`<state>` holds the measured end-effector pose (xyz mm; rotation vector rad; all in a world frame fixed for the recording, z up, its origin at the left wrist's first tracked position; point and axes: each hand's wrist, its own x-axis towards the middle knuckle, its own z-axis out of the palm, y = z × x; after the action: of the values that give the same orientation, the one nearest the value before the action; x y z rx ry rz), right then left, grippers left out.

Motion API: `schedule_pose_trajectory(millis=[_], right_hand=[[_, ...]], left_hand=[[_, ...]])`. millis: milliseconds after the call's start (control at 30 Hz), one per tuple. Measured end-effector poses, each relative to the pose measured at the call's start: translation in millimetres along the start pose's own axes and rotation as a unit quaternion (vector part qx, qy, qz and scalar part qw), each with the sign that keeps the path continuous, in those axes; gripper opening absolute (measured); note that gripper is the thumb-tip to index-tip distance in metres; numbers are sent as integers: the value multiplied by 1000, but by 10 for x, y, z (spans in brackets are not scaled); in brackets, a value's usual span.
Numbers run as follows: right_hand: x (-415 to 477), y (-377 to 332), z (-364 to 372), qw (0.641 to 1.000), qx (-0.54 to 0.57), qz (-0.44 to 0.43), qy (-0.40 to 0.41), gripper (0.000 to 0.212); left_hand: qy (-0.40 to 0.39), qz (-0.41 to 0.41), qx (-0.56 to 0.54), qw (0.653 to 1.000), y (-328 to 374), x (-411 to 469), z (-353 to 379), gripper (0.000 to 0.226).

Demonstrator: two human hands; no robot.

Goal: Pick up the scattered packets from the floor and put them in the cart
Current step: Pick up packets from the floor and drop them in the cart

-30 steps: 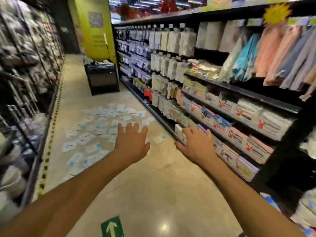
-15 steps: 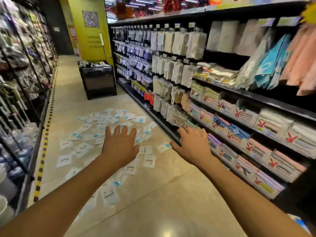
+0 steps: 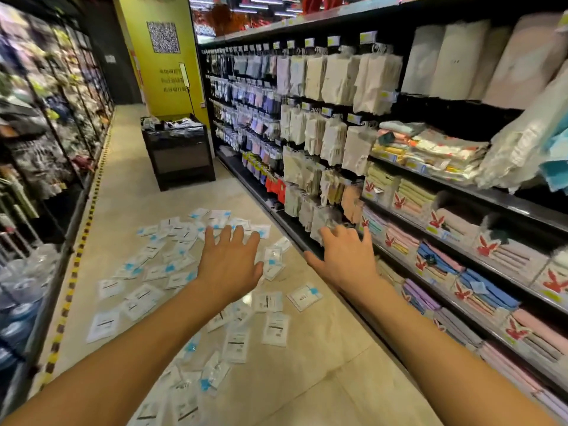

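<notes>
Moved since earlier: the view is carried up the aisle, so the packets [image 3: 144,299] are seen closer and now reach under both forearms; both arms are kept stretched forward.
Left hand [image 3: 229,269]: held out above the middle of the scatter, fingers spread and straight, nothing gripped.
Right hand [image 3: 344,262]: held out near the right-hand shelving [image 3: 461,192], fingers loosely extended, nothing held.
Packets: many flat white packets with blue corners are spread over the floor [image 3: 322,379], from near centre to mid-aisle; none is lifted yet.
Cart: a black bin-like stand [image 3: 181,155] is seen at the far end, well apart from the packets; it is judged to be the cart.
Step in hand: the approach is judged to be ending, with no pick begun.
Next move: a stoop is called for, with thin packets pinched or gathered off the smooth floor.
Writing: a QR code [image 3: 163,36] is shown on the far yellow wall; the characters beneath are too blurred to read.
Brands: a red rabbit-head logo [image 3: 399,201] is printed on the towel packs at right.
Packet labels: dark print is visible but cannot be read.
</notes>
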<state>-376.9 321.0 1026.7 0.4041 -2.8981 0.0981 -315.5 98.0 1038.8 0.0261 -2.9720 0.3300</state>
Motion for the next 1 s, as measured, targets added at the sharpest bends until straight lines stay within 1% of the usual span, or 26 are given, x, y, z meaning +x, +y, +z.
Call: schedule_pose_trajectory(millis=[167,300,400,567,700,867,1000], right_hand=[[1124,7,349,1000,-14,-8,-14,67],[2042,-6,719,1000,-20,2,-17,70],[2686,21,971,999,-20,16,-26,68],[3638,166,1330,998,-33,29,-32,62],[4352,330,1685,998,-37,37,-47,67],[5224,656,2343,997,-33,34,-61,67],[5931,952,3104,995,-31,26,-91,64]], left_hand=[[-1,-10,-9,1000,-252,1100,355,69],[8,2,-19,1000,-460,2033,752,67],[-1,18,-32,999,-568,2758,1024,69],[-2,39,-43,998,-610,3850,1407,68],[-7,48,-45,998,-576,4635,1740,67],[-42,35,-56,997,-480,5550,2335,68],[-68,5,-104,992,-417,6168,3029,60]])
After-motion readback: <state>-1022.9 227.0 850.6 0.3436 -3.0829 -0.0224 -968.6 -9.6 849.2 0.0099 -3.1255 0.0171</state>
